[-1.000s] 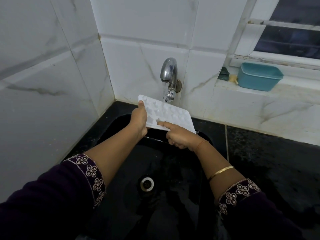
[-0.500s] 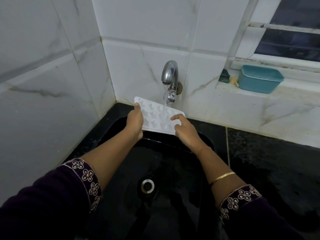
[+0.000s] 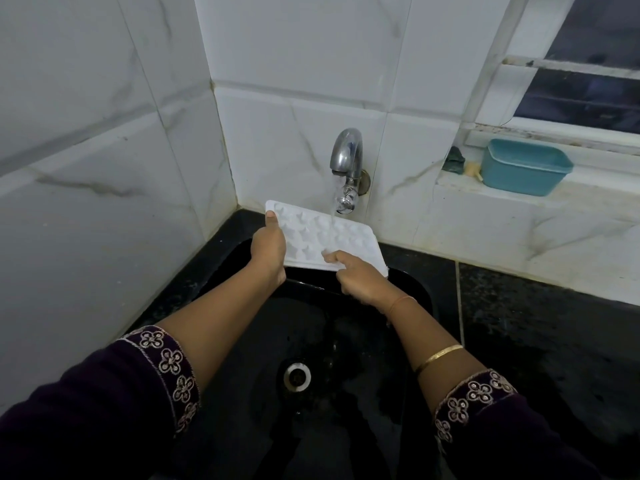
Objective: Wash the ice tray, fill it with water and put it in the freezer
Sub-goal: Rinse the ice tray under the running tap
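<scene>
1. The white ice tray (image 3: 323,237) sits above the black sink (image 3: 420,289), at 12 o'clock from the drain (image 3: 296,376), with the tap (image 3: 346,157) running onto its far middle.
2. The left hand (image 3: 268,245) grasps the tray's left edge, thumb on top; a firm hold here probably stops a wet tray from slipping.
3. The right hand (image 3: 356,277) pinches the near edge at about 5 o'clock of the tray, its forefinger stretched over the moulds.
4. Rubbing that finger through each hollow should clear residue.
5. Tilting the tray toward the basin likely lets rinse water drain off.
6. Sliding the tray sideways would bring the 3 o'clock end under the stream too.
</scene>
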A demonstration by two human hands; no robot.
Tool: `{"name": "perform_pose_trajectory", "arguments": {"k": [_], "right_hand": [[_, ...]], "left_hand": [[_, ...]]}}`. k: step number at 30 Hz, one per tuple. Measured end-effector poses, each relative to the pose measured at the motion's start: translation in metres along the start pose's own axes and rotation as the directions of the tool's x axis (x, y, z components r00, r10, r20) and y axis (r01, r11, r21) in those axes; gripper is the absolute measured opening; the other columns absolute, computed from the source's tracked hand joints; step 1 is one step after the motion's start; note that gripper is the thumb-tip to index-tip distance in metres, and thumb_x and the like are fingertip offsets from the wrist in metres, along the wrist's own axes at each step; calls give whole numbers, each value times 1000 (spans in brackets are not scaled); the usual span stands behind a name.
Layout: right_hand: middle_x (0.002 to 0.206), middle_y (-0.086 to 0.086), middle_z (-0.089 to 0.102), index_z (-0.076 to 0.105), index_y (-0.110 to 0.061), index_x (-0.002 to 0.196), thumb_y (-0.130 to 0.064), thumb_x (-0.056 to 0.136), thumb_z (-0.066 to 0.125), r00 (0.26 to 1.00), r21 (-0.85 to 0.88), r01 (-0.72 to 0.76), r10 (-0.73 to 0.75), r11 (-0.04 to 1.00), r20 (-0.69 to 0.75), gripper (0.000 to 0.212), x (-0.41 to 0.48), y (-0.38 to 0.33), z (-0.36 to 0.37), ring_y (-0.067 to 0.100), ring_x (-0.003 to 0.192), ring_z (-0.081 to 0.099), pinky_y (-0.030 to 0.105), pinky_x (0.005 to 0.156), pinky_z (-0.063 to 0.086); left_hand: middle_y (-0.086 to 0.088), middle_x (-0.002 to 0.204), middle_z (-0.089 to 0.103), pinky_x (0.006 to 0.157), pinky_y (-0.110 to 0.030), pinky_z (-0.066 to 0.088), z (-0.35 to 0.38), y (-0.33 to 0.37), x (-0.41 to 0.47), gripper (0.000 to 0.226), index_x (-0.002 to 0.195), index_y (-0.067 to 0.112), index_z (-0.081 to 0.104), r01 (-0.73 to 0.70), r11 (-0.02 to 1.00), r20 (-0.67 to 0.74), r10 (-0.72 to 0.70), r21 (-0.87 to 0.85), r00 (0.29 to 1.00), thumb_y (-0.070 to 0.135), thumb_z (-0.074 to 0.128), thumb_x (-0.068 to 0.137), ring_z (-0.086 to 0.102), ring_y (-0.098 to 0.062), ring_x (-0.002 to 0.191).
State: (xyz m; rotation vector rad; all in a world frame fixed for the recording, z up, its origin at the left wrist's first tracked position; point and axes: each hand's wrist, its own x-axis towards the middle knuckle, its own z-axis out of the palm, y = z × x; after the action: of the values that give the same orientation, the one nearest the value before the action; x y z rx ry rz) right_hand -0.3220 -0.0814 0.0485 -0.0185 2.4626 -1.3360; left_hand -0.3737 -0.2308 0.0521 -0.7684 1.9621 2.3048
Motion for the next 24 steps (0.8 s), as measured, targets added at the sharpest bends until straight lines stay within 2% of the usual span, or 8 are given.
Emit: {"name": "perform_pose_trajectory", "arguments": {"k": [4,7,9,13,15,19,20,24], "right_hand": [[142,-6,45,46,-22,132,-3,88,34,1000,-63,5,-7,998,-23,50,1,0,0,13,110,53,16,84,41],[109,-3,56,42,-27,136,-1,88,33,999,-47,-24,25,999,23,55,-2,1,-1,-1,59,54,9,46,34],[94,-9,52,43,-30,133,-1,88,32,999,-55,-36,38,998,37,55,-5,5,-3,-5,51,47,7,45,32],[140,-5,47,46,-27,132,-5,87,33,1000,-162,3,-7,987,-25,51,-3,7,-2,14,121,48,20,95,35],[144,-3,43,42,-24,136,-6,88,33,1000,-194,16,-19,981,-16,52,-3,4,1,19,129,42,23,101,33],[97,-10,55,42,-31,136,-3,88,32,999,-69,-21,24,997,40,56,-4,8,-1,2,72,49,8,58,37],[99,-11,55,44,-31,134,-3,88,32,999,-57,-21,23,998,31,56,-4,9,-4,1,72,49,9,59,37],[143,-6,44,43,-26,136,-5,88,34,998,-138,35,-41,990,-40,53,0,7,0,16,126,44,18,94,31]], "left_hand": [[-6,105,64,91,-43,53,3,-2,-4,42,100,16,55,23,1000,13,-23,-13,1000,51,31,99,64,-27,97],[-7,112,65,92,-44,52,3,0,-7,46,105,16,56,16,1000,0,-16,7,1000,54,31,97,64,-28,99],[-8,114,64,92,-44,52,2,-1,-6,48,107,15,56,20,1000,-11,-20,14,1000,54,31,96,63,-28,100],[-6,107,62,92,-42,52,5,-6,-9,43,101,15,53,29,1000,-14,-29,11,999,51,30,98,63,-27,99],[-6,106,63,91,-42,52,7,-6,-10,43,102,15,54,24,999,-14,-24,22,1000,51,30,98,63,-26,98],[-6,115,63,94,-42,50,4,1,-8,54,116,11,56,7,999,-25,-6,45,1000,53,29,97,61,-26,103],[-7,117,62,95,-42,50,3,1,-7,55,120,11,56,9,999,-32,-7,46,999,54,29,97,61,-26,104],[-7,116,62,96,-43,49,6,-1,-10,53,114,11,57,5,999,-32,-4,53,999,54,29,97,61,-27,104]]}}
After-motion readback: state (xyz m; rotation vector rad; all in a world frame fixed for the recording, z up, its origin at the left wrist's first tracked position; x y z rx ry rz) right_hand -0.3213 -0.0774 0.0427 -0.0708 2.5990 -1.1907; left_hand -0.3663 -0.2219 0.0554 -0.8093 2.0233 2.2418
